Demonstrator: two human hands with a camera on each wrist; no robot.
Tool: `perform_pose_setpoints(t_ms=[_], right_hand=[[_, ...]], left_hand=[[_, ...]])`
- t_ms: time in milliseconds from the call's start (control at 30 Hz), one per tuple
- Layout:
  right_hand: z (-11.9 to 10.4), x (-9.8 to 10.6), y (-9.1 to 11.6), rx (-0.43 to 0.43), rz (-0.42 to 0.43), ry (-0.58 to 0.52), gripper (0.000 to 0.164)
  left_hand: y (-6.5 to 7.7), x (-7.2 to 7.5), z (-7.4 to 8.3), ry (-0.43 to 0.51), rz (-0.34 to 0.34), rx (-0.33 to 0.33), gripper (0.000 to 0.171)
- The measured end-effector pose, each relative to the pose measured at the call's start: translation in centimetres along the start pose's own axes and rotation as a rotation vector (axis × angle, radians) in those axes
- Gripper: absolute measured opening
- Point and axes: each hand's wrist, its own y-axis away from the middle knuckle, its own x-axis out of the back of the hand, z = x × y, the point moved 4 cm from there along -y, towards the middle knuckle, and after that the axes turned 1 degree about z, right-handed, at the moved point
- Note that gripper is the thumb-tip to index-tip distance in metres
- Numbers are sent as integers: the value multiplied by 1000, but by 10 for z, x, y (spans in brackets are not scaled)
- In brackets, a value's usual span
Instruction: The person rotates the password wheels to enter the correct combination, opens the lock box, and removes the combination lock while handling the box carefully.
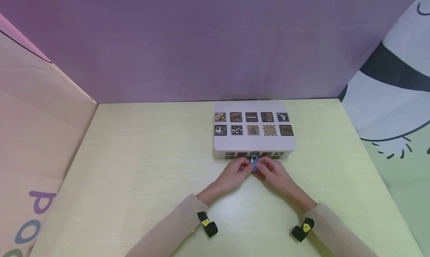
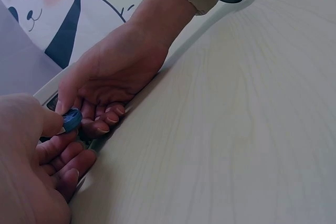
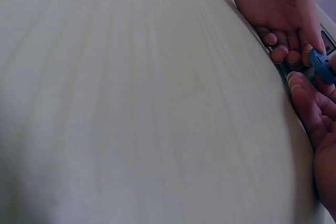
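- Narrowly pinching blue padlock-shaped piece [image 1: 255,167] with left grip [image 1: 233,174] and right grip [image 1: 277,175]
- Facing white picture-covered box [image 1: 255,143] just beyond the 2 grips
- Over pale surface [image 1: 158,149]

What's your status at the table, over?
Left hand, right hand: both pinching small blue padlock-shaped piece. Piece at front side of white rectangular box printed with square pictures; contact unclear. Nothing seen blocking hands.
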Motion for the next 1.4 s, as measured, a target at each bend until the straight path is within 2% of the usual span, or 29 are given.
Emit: perform_pose_setpoints(t_ms=[667, 1400], right_hand=[[0, 0, 0, -17, 6, 10, 20], [-1, 4, 0, 19, 14, -17, 26]], left_hand=[[1, 0, 0, -2, 5, 3, 25], [1, 0, 0, 11, -4, 11, 25]])
